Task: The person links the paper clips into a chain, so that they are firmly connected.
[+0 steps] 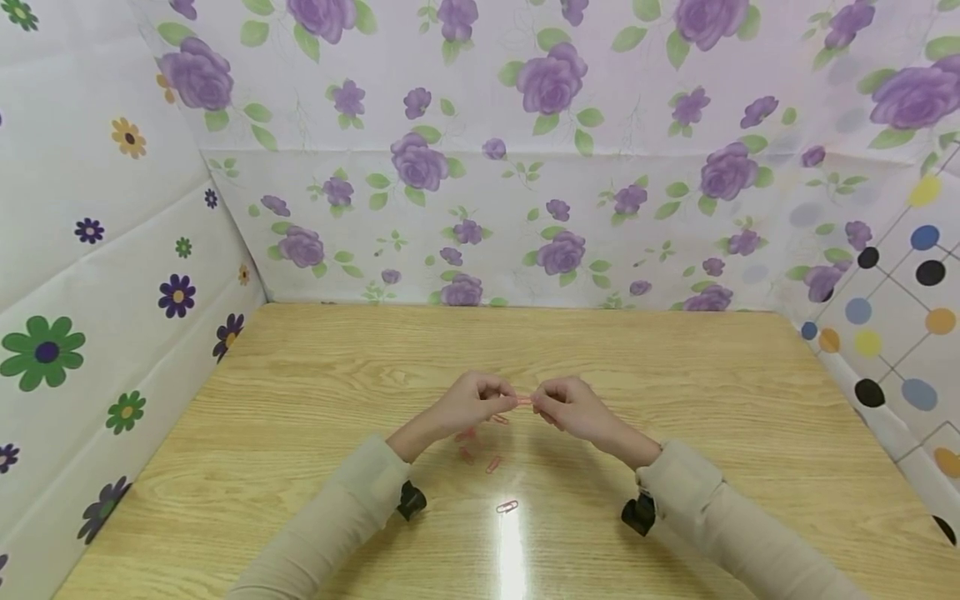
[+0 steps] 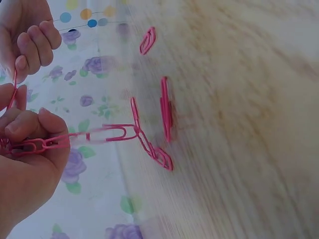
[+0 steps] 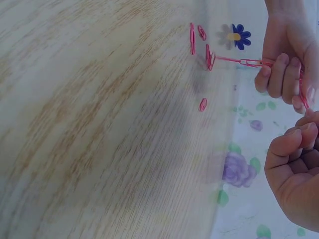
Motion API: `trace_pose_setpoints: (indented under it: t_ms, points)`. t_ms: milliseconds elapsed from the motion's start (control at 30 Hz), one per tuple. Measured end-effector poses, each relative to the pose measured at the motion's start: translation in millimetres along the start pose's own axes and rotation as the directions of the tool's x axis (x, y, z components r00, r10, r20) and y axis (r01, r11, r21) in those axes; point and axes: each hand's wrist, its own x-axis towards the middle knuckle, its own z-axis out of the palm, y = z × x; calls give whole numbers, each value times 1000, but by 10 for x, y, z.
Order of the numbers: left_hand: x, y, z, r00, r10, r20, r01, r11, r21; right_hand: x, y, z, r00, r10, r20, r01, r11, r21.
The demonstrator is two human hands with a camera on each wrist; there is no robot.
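Over the middle of the table, my left hand and right hand meet almost fingertip to fingertip. Between them stretches a pink paper clip, pinched at either end. A chain of linked pink paper clips runs through the curled fingers of the left hand and hangs down, its lower end at the tabletop. In the right wrist view the chain leaves the left hand below the little finger. The right hand's fingertips partly hide the end of the clip that they pinch.
Loose pink paper clips lie on the wooden table below the hands, among them one paper clip nearer the front and another paper clip behind it. Flowered cloth hangs along the back, with patterned cloth at both sides.
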Motion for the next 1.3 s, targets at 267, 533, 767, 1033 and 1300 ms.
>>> trace_pose_setpoints:
  t_ms: [267, 533, 767, 1033, 1300]
  points:
    - [-98, 263, -124, 999, 14, -39, -12, 999, 41, 38, 25, 1, 1000, 25, -11, -25, 999, 21]
    - [-96, 33, -364, 998, -3, -57, 6, 998, 60, 189, 240, -41, 999, 23, 27, -20, 994, -109]
    - [-170, -116, -527, 999, -13, -48, 15, 999, 49, 464, 389, -42, 983, -53, 178, 102, 955, -277]
    - [-238, -196, -610, 998, -34, -53, 33, 999, -10, 750, 459, 20, 943, -87, 323, 175, 951, -255]
    - [-250, -215, -641, 998, -47, -47, 47, 999, -2, 922, 520, 70, 892, -100, 441, 211, 955, -209]
